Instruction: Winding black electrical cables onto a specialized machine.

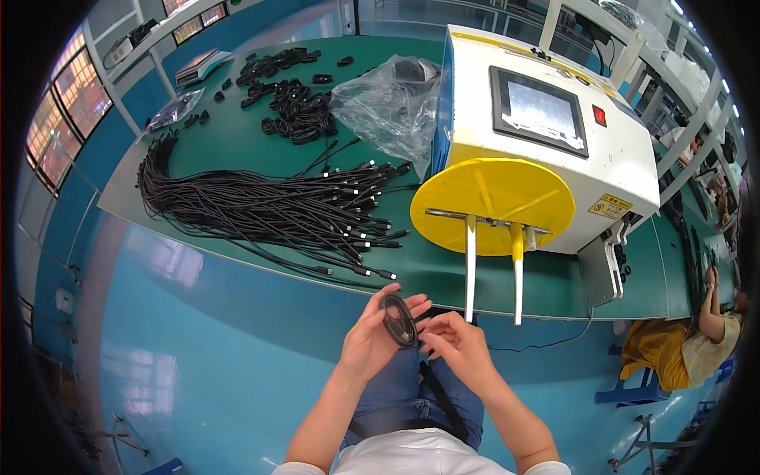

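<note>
A black cable wound into a small oval coil [400, 323] rests against the palm and fingers of my left hand [369, 332], just in front of the table edge. The fingers of my left hand curve round the coil from behind. My right hand [461, 345] is closed at the coil's right side, thumb and forefinger bent together; whatever they pinch is hidden. Beyond my hands, a large bundle of loose black cables [237, 198] lies on the green table [380, 273], most of its light-tipped plugs pointing right.
A white winding machine [514, 87] with a screen and a yellow disc [443, 198] stands at the right, two prongs jutting toward me. Several coiled cables [293, 103] and a clear plastic bag [388, 103] lie at the back. Another person [689, 340] sits far right.
</note>
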`<state>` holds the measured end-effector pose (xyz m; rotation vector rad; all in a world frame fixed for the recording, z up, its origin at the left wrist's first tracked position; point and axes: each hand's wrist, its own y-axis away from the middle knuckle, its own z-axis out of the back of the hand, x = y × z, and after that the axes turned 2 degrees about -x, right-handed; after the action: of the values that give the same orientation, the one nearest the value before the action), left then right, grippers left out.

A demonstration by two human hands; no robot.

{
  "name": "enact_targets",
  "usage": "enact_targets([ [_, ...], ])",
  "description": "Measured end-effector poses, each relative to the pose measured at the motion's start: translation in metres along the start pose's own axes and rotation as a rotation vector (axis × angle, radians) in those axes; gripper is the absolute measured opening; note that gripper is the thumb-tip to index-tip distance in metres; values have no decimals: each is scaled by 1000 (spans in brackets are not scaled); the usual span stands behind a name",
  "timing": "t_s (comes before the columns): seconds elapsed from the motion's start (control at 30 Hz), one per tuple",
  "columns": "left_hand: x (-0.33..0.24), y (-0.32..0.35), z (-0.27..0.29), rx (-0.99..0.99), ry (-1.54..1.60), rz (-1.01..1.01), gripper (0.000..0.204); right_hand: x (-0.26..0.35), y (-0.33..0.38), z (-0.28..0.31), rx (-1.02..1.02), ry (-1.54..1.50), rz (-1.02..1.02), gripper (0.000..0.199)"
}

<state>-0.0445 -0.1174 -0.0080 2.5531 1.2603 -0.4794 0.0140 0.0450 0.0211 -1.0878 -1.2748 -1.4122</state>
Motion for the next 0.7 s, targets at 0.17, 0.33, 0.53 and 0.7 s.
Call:
enact_targets([
  [0.17,7,-2,-2,-26,-357,-122,37,-5,-7,-12,90,-472,-225,26],
  [0.33,0,-1,-16,-134,-877,-283,25,-26,-17,-6,134,-617,-315,22],
  [0.53,-5,3,-14,-208,-968,-184,10,-32,-18,-1,178,-725,-340,23],
  [0.7,-5,1,-21,-212,-851,-157,2,-34,-17,1,243,-707,-340,24],
])
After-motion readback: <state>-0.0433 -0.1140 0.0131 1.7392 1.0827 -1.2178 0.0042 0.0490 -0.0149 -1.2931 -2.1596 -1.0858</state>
